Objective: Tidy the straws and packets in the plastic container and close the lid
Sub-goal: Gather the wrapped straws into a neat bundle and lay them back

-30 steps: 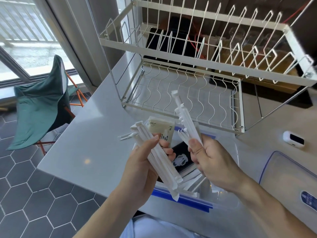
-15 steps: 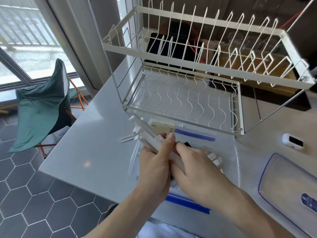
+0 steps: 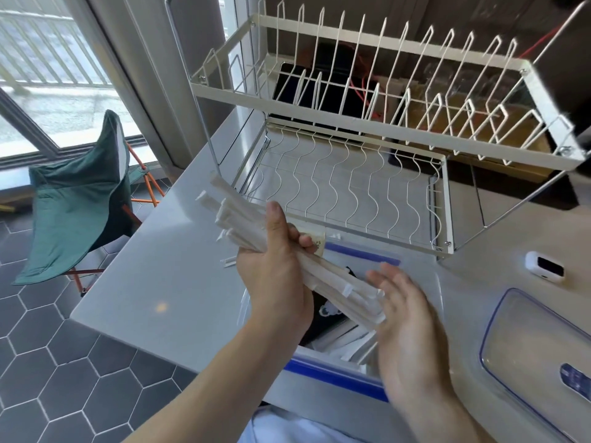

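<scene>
My left hand (image 3: 276, 276) grips a bundle of white paper-wrapped straws (image 3: 238, 215) above the clear plastic container (image 3: 335, 377) with blue rims. A beige packet (image 3: 316, 243) sits behind the fingers of that hand. My right hand (image 3: 406, 327) is flat, its palm against the bundle's lower ends. More straws and a black packet (image 3: 327, 310) lie inside the container. The clear lid (image 3: 540, 353) with a blue edge lies on the counter to the right.
A white two-tier wire dish rack (image 3: 367, 148) stands just behind the container. A small white device (image 3: 543, 268) lies on the counter at right. The counter's edge drops to a tiled floor at left, where a green folding chair (image 3: 76, 199) stands.
The straws from my right hand have joined the bundle in my left. My right hand has let go and now lies flat against the bundle's ends.
</scene>
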